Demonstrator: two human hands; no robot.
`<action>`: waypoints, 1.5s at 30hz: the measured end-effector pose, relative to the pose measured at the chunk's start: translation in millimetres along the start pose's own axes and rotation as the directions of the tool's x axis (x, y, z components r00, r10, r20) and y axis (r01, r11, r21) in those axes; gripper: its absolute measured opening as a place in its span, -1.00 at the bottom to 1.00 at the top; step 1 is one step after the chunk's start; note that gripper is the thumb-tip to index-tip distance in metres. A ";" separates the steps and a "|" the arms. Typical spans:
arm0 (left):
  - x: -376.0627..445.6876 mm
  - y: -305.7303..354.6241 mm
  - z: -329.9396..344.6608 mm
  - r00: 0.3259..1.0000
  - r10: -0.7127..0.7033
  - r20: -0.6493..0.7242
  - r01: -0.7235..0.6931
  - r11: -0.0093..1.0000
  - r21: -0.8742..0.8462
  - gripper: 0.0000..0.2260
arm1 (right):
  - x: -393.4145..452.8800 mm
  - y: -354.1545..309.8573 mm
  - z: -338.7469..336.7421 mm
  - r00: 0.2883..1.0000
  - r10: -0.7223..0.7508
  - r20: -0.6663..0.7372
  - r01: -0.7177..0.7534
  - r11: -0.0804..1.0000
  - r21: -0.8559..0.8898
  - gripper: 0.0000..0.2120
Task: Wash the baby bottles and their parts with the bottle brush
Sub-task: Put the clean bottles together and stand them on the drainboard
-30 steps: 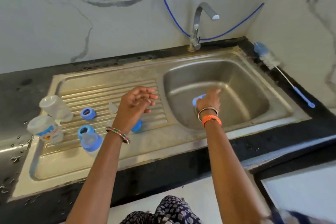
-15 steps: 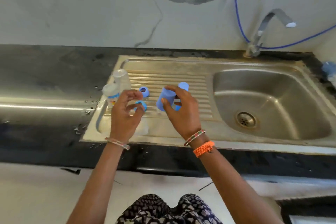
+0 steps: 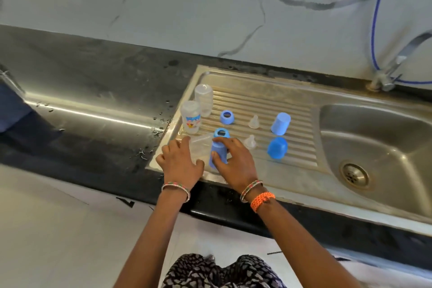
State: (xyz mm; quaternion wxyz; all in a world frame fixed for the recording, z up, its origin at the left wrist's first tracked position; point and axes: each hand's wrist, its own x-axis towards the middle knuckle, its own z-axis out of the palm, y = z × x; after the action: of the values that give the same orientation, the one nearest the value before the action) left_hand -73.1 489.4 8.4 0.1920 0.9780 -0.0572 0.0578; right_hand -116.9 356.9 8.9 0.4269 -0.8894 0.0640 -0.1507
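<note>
Bottle parts stand on the ribbed steel drainboard (image 3: pixel 261 100). Two clear bottles (image 3: pixel 203 103) (image 3: pixel 191 117) stand mouth down at its left end. A third clear bottle (image 3: pixel 198 147) lies on its side at the front, and my left hand (image 3: pixel 180 163) grips it. My right hand (image 3: pixel 236 159) holds a pale blue cap (image 3: pixel 218 155) right next to that bottle. Two blue screw rings (image 3: pixel 227 117) (image 3: pixel 221 133), two clear teats (image 3: pixel 254 121) (image 3: pixel 250 141) and two more blue caps (image 3: pixel 280 123) (image 3: pixel 277 148) sit further right. The bottle brush is out of view.
The sink basin (image 3: pixel 374 135) with its drain (image 3: pixel 354 174) lies to the right. The tap (image 3: pixel 397 61) and a blue hose (image 3: pixel 374 18) are at the back right. A wet black counter (image 3: pixel 93 100) stretches left, with a marbled wall behind.
My right hand carried the pale blue cap from the basin to the drainboard's front left. My left hand came down on the lying clear bottle. The view swung left, off the brush.
</note>
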 end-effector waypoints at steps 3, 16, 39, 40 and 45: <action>6.0 -13.2 -4.6 0.997 0.051 0.054 -0.053 0.998 0.039 -0.44 | 2.2 -6.9 -1.8 0.993 -0.003 -0.119 0.009 0.999 0.048 -0.66; 34.9 28.6 -81.0 0.970 0.242 -0.003 -0.130 0.509 -0.851 -0.45 | 32.6 -51.2 -38.6 0.871 0.172 -0.461 0.073 0.881 0.468 -0.83; 40.5 122.9 -53.6 0.934 0.356 0.024 -0.238 0.672 -0.701 -0.69 | 58.5 -68.6 -129.9 0.857 0.006 -0.516 0.262 0.856 0.445 -0.79; 39.5 124.5 -56.1 0.930 0.366 0.026 -0.244 0.669 -0.702 -0.69 | 58.2 -70.4 -128.3 0.876 -0.029 -0.482 0.250 0.881 0.402 -0.77; 36.7 129.0 -74.9 0.952 0.304 0.044 -0.185 0.684 -0.706 -0.54 | 54.6 -70.7 -127.2 0.914 -0.015 -0.406 0.206 0.878 0.431 -0.78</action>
State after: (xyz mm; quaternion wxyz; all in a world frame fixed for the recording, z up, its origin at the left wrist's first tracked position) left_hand -61.0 396.1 129.8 0.5295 0.8191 -0.2199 -0.0201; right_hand -107.3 293.8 150.6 0.5964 -0.7149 0.0580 -0.3603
